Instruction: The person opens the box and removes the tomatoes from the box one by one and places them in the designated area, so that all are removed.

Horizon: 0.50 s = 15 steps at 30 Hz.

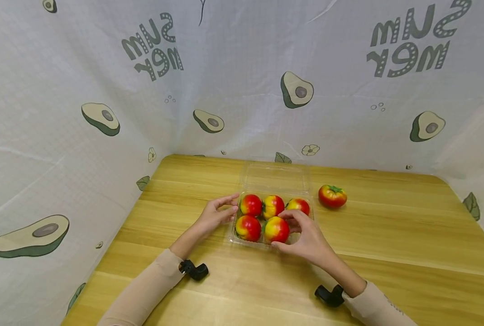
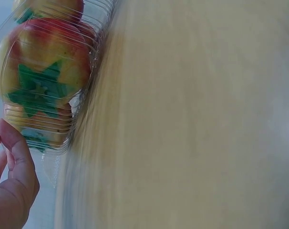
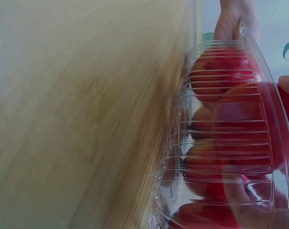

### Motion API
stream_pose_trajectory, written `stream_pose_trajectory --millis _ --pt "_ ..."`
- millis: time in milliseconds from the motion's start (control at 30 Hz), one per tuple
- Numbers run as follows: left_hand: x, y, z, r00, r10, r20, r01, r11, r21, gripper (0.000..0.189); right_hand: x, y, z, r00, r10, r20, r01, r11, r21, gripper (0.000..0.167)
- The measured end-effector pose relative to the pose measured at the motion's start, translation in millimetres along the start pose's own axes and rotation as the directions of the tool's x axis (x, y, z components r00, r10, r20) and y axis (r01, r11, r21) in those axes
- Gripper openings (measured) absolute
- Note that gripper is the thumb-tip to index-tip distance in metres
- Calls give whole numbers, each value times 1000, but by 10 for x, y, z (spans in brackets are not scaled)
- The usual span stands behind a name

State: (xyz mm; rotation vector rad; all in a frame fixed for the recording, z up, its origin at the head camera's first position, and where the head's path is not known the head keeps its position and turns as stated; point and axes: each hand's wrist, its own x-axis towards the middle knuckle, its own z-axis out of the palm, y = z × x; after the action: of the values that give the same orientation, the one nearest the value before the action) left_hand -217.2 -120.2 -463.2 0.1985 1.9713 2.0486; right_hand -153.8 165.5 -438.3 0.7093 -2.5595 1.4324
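Observation:
A clear plastic clamshell box [image 1: 234,239] lies on the table with its lid [image 1: 275,176] folded back, away from the person. Several red-and-yellow tomatoes sit in it, among them a front-left tomato [image 1: 247,227]. Green star-shaped leaves [image 2: 38,89] show through the box's wall in the left wrist view. My right hand [image 1: 307,237] holds the front tomato [image 1: 275,229] between thumb and fingers, within the box. At the left side, my left hand [image 1: 213,216] pinches the box's rim between thumb and fingers. Its fingertips are partly cut off in the left wrist view.
Another tomato [image 1: 332,196] with a green top lies on the wooden table [image 1: 388,235], to the right of the box. A white curtain [image 1: 242,86] printed with avocados surrounds the table at the back and sides.

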Motion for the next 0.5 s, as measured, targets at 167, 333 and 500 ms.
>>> stream_pose_trajectory --millis 167,333,500 --pt "1 26 5 1000 1 -2 -1 1000 7 48 4 10 -23 1000 6 -2 -6 1000 13 62" --pt "4 16 1 1000 2 -1 -2 1000 5 48 7 -2 -49 1000 16 -1 -16 999 46 61" --pt "3 3 -4 1000 1 0 -1 1000 4 48 -3 -26 -77 999 46 -1 -45 997 66 62"
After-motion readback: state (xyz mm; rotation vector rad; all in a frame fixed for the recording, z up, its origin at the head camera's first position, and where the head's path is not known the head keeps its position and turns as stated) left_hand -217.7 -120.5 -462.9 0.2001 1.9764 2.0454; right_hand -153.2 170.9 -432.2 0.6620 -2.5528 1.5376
